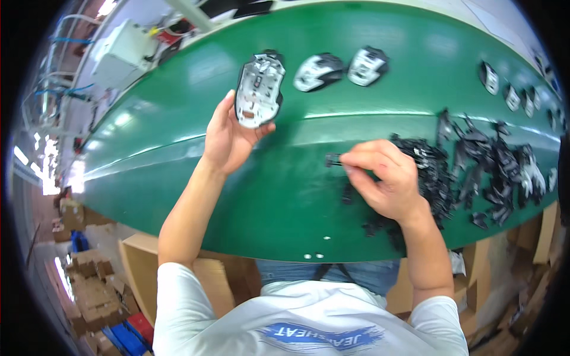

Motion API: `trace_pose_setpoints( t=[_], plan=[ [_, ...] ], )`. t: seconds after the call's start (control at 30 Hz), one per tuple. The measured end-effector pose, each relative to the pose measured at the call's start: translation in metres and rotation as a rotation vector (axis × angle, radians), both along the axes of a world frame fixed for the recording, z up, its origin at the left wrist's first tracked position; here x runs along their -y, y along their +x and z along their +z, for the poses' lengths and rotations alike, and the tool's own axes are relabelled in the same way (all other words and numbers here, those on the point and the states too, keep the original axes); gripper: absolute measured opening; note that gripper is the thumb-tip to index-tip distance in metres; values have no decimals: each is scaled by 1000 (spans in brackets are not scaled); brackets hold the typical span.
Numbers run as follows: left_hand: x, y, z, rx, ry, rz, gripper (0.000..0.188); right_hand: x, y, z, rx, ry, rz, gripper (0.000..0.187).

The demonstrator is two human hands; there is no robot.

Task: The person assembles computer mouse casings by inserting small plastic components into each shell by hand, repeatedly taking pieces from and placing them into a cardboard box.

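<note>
Green, smooth-topped bench [285, 207], two bare hands working above it.

Left hand [228, 139]: fingers curled around the lower end of a white-and-black, mouse-shaped plastic shell [259, 89], thumb on its left side. Shell sits over the left-middle of the bench, hollow inner face toward the camera, long axis pointing away from the person.

Right hand [386, 178]: thumb and index finger pinched narrow on a small black plastic part [333, 159], which sticks out to the left of the fingertips. Hand is low and right of the shell; part and shell are well apart. Exact part shape: can't tell, blurred.

Just right of and partly behind that hand: a dense pile of small black plastic parts [436, 184]. Next to it, a looser heap of larger black curved pieces [499, 154], with some light grey pieces [530, 175] at its right side.

Beyond the hands, two similar white-and-black shells [319, 72] lie side by side, close together. More shells [488, 78] toward the far right.
</note>
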State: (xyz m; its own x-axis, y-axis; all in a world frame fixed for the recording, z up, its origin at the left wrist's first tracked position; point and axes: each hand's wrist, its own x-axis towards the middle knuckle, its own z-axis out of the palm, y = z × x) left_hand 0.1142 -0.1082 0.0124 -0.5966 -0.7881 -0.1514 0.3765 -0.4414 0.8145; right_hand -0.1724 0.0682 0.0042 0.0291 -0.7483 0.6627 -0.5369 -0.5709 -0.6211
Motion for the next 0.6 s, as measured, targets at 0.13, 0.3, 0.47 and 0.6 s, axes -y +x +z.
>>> trace_pose_setpoints(
  t=[0.13, 0.3, 0.47, 0.6],
  plan=[
    [-55, -69, -7, -227, 249, -218, 58, -1, -12, 2, 86, -98, -51, 36],
    [-88, -120, -10, -252, 308, -349, 60, -3, -39, 6, 59, -263, -174, 39],
    [-95, -118, -12, -184, 296, -366, 60, -4, -56, 10, -196, -255, -178, 32],
    [-94, -118, -14, -81, 264, -359, 59, -7, -55, 16, -305, -146, -130, 35]
  ],
)
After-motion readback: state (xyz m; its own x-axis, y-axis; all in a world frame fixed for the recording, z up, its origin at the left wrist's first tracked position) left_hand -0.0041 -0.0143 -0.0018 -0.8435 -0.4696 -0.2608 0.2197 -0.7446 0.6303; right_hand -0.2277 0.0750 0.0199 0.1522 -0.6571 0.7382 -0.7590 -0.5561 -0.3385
